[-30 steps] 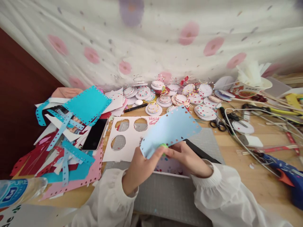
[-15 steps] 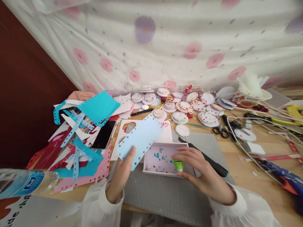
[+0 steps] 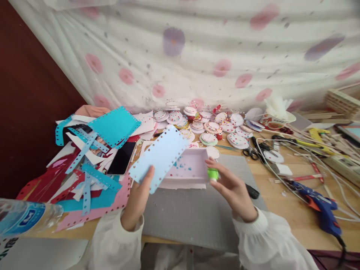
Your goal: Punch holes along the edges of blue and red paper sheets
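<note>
My left hand [image 3: 140,198] grips the lower end of a light blue paper sheet [image 3: 161,155] with small holes punched along its edges. The sheet is tilted and covers the left part of a shallow white box [image 3: 194,167]. Small blue bits and a few red ones lie in the box. Between the thumb and fingers of my right hand [image 3: 232,187] is a small green and white punch [image 3: 213,174], at the box's right side. Under the box is a grey cutting mat [image 3: 188,217].
Coloured paper scraps [image 3: 98,180] and a black phone [image 3: 122,158] lie left, near a plastic bottle [image 3: 28,217]. Decorated paper discs [image 3: 237,140] line the back. Scissors [image 3: 250,153], cables and a blue glue gun [image 3: 317,206] are at the right.
The view has shifted right, showing more of the table's right side. The box sits further left and up, and the green punch is now at its right edge instead of over it.
</note>
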### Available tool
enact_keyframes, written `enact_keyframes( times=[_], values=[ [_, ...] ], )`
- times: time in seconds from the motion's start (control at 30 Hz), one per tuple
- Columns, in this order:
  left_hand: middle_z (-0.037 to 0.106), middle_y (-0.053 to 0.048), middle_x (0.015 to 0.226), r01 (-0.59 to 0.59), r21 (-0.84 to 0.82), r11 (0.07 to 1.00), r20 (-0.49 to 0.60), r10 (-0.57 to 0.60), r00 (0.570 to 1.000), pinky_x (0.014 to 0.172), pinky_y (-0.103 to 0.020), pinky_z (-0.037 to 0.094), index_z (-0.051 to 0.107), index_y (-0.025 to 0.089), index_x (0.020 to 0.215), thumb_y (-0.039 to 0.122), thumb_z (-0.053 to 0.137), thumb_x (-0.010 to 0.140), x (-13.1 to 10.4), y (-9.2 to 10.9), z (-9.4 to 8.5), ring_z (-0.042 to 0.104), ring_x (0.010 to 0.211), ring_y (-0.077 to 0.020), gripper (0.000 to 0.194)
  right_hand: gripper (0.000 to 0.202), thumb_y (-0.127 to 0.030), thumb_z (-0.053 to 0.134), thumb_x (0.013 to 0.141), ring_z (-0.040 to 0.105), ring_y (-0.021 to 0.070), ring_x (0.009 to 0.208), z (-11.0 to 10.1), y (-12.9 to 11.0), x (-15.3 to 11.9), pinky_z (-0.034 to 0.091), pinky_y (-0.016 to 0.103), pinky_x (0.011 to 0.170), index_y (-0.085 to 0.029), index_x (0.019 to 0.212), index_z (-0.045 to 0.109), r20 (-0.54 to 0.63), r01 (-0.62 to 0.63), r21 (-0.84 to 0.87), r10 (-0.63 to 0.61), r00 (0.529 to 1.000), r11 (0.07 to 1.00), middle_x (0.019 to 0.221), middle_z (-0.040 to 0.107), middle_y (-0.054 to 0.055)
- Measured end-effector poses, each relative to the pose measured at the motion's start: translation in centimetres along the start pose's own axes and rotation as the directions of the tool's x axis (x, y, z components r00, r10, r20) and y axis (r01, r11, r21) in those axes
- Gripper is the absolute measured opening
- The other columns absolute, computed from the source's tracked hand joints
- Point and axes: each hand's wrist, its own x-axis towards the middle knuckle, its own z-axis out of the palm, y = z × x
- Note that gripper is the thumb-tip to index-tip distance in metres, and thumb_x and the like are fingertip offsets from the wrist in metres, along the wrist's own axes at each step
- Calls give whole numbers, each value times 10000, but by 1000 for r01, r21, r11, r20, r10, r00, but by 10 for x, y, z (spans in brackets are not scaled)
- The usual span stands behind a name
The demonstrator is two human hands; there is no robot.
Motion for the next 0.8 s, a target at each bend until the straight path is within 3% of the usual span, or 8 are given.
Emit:
enact_keyframes(
  times=[0.17, 0.27, 0.33, 0.4, 0.47, 0.6, 0.7, 0.8],
  values=[
    [502, -73, 1383, -171, -18, 985, 81, 172, 982, 1147, -362, 274, 504, 194, 1308, 419, 571, 867, 50, 21, -2, 376, 1341, -230, 500, 363, -445, 630, 821, 447, 229, 1275, 21, 13, 71, 446, 385, 975, -242, 1121, 612, 55, 48, -95, -43, 998, 994, 1316, 549, 96],
    [508, -57, 1379, -200, 52, 978, -54, 203, 978, 1156, -348, 254, 559, 188, 1253, 441, 592, 844, 47, 33, -23, 374, 1341, -245, 482, 358, -408, 629, 830, 498, 224, 1187, 12, 17, 71, 451, 379, 941, -243, 1145, 591, 32, 74, -168, -70, 997, 983, 1257, 566, 92],
    [499, -30, 1388, -125, 82, 989, -157, 137, 978, 1170, -344, 227, 589, 215, 1212, 457, 615, 819, 28, 34, -43, 327, 1366, -258, 462, 354, -358, 642, 827, 561, 230, 1035, 1, 22, 50, 477, 380, 858, -215, 1147, 588, 28, 71, -253, -66, 997, 965, 1145, 600, 108],
    [550, -36, 1337, 13, 24, 1000, -169, -9, 986, 1161, -359, 257, 607, 232, 1163, 462, 632, 802, 1, 26, -58, 360, 1348, -265, 429, 325, -339, 594, 862, 586, 206, 823, -11, 32, 23, 498, 361, 733, -198, 1153, 568, 24, 79, -525, -78, 997, 847, 1003, 618, 101],
    [647, -75, 1201, 232, -115, 966, -23, -236, 971, 1076, -406, 396, 613, 217, 1110, 480, 629, 796, -28, 11, -63, 518, 1222, -291, 409, 328, -298, 554, 879, 582, 212, 762, -17, 45, -3, 504, 370, 681, -171, 1181, 542, 62, 129, -689, -119, 991, 713, 974, 621, 115],
    [735, -105, 782, 573, -147, 806, 217, -539, 814, 707, -400, 575, 600, 138, 984, 484, 683, 740, -68, -26, -45, 703, 741, -296, 432, 303, -236, 549, 855, 561, 295, 1005, -16, 65, -29, 462, 471, 853, -175, 1150, 569, 83, 156, -729, -140, 987, 666, 1113, 615, 145],
    [716, -84, 687, 598, -38, 800, 279, -566, 776, 571, -304, 539, 603, 137, 852, 518, 639, 749, -78, -44, -33, 670, 586, -218, 396, 356, -240, 549, 852, 506, 325, 1112, -21, 66, -32, 413, 505, 920, -145, 1194, 550, 45, 148, -790, -184, 982, 595, 1230, 551, 183],
    [620, -50, 486, 446, 338, 829, 308, -545, 780, 410, -255, 433, 591, 146, 653, 598, 537, 769, -71, -47, -39, 557, 395, -166, 470, 290, -245, 534, 867, 530, 305, 1072, -35, 63, -33, 429, 479, 897, -156, 1139, 582, 12, 139, -840, -238, 971, 525, 1198, 573, 164]
  ],
)
